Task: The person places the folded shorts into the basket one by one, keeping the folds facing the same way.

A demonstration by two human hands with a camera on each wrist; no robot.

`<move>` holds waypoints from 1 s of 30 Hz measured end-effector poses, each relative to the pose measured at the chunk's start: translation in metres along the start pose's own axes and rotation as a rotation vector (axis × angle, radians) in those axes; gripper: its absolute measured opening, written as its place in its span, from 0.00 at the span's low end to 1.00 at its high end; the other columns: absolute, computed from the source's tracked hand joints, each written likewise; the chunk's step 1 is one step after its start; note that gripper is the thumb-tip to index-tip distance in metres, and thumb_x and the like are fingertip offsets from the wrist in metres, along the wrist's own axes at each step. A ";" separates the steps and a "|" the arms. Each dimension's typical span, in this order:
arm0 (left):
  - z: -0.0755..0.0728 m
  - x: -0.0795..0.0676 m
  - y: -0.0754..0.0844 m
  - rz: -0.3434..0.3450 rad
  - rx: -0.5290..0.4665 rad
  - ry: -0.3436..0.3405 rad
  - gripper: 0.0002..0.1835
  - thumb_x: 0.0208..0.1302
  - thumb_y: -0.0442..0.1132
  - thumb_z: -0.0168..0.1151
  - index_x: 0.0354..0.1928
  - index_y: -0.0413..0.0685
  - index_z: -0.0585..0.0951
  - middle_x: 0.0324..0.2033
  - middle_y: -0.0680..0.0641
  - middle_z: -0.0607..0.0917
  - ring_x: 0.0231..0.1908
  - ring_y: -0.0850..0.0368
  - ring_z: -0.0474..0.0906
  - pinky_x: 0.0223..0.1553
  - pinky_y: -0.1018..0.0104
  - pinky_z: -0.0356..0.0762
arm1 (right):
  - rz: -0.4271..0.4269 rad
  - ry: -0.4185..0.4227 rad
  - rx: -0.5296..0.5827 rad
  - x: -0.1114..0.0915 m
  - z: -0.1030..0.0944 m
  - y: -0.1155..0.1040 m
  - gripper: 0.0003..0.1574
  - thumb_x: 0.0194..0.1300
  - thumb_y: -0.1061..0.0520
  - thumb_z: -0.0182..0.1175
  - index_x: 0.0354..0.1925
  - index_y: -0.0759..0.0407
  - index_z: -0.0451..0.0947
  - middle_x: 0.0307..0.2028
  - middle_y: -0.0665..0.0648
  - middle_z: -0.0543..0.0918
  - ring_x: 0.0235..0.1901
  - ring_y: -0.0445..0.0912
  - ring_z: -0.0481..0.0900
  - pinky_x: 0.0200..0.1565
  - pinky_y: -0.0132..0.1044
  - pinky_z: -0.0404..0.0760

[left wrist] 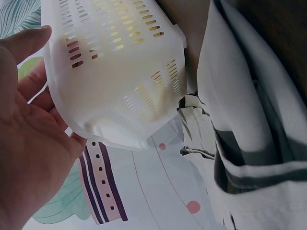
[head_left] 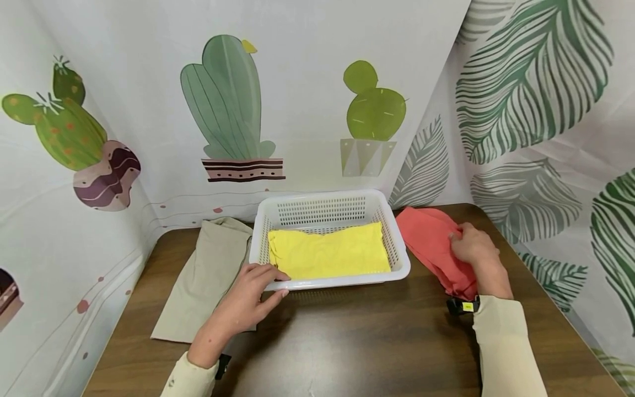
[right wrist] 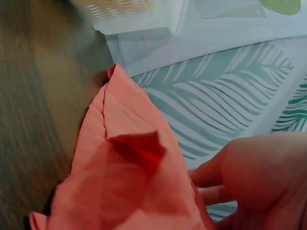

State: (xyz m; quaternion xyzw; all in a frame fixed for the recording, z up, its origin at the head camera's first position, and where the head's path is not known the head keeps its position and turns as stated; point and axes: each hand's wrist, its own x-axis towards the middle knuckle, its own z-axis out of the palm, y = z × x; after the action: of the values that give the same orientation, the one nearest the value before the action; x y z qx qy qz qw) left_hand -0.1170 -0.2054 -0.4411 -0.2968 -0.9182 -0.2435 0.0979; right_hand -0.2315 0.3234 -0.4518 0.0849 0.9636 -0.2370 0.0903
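A white plastic basket [head_left: 329, 284] with slotted walls stands near the back of the table, and a folded yellow cloth [head_left: 327, 252] lies in it. My left hand [head_left: 248, 298] grips its front left corner, fingers over the rim and thumb on the outer side; the left wrist view shows this hand [left wrist: 38, 115] at the rim too. To the right of the basket lies a red garment [head_left: 431, 242]. My right hand [head_left: 473, 245] holds its right edge; in the right wrist view the fingertips are partly hidden behind the fabric [right wrist: 129, 187].
A beige-grey garment [head_left: 203, 286], perhaps trousers, lies spread left of the basket, close to my left forearm. Brown wooden tabletop [head_left: 357, 331] extends in front. A printed cloth backdrop [head_left: 307, 82] with cacti and leaves hangs right behind the table.
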 end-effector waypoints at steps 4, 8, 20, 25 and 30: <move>0.000 0.000 0.001 -0.008 -0.007 -0.005 0.11 0.72 0.45 0.71 0.51 0.50 0.87 0.47 0.53 0.88 0.51 0.58 0.80 0.63 0.53 0.67 | -0.040 0.027 -0.003 -0.001 -0.002 0.004 0.37 0.78 0.50 0.51 0.70 0.77 0.60 0.62 0.85 0.69 0.57 0.77 0.71 0.59 0.73 0.71; 0.000 -0.002 0.000 -0.008 -0.013 -0.001 0.11 0.72 0.44 0.71 0.51 0.50 0.87 0.47 0.52 0.88 0.51 0.58 0.80 0.63 0.52 0.67 | -0.044 0.027 0.002 0.000 -0.003 0.005 0.41 0.75 0.50 0.55 0.70 0.79 0.60 0.61 0.85 0.70 0.56 0.76 0.72 0.60 0.69 0.73; 0.001 -0.004 0.000 -0.005 -0.010 0.008 0.11 0.72 0.44 0.72 0.51 0.50 0.87 0.46 0.54 0.87 0.51 0.58 0.80 0.63 0.52 0.67 | 0.047 -0.083 0.049 0.003 -0.004 0.010 0.51 0.72 0.47 0.60 0.73 0.82 0.54 0.64 0.85 0.66 0.55 0.74 0.70 0.60 0.71 0.74; 0.001 -0.003 0.001 0.000 -0.013 0.012 0.10 0.72 0.43 0.72 0.51 0.50 0.87 0.46 0.53 0.87 0.51 0.58 0.80 0.63 0.52 0.67 | 0.034 -0.080 0.036 0.005 -0.003 0.011 0.52 0.72 0.48 0.61 0.74 0.81 0.53 0.65 0.86 0.66 0.57 0.75 0.70 0.61 0.72 0.73; 0.001 -0.001 0.002 0.006 -0.010 0.009 0.11 0.72 0.43 0.71 0.51 0.50 0.87 0.47 0.53 0.87 0.51 0.58 0.80 0.63 0.52 0.67 | 0.035 -0.081 0.037 0.005 -0.001 0.012 0.51 0.71 0.48 0.61 0.74 0.81 0.54 0.65 0.86 0.66 0.57 0.75 0.70 0.62 0.72 0.73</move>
State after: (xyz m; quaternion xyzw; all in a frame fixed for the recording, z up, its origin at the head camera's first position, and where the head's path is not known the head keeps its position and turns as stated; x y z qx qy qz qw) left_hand -0.1150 -0.2046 -0.4417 -0.2988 -0.9157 -0.2489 0.1011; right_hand -0.2337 0.3350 -0.4570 0.0937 0.9529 -0.2563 0.1320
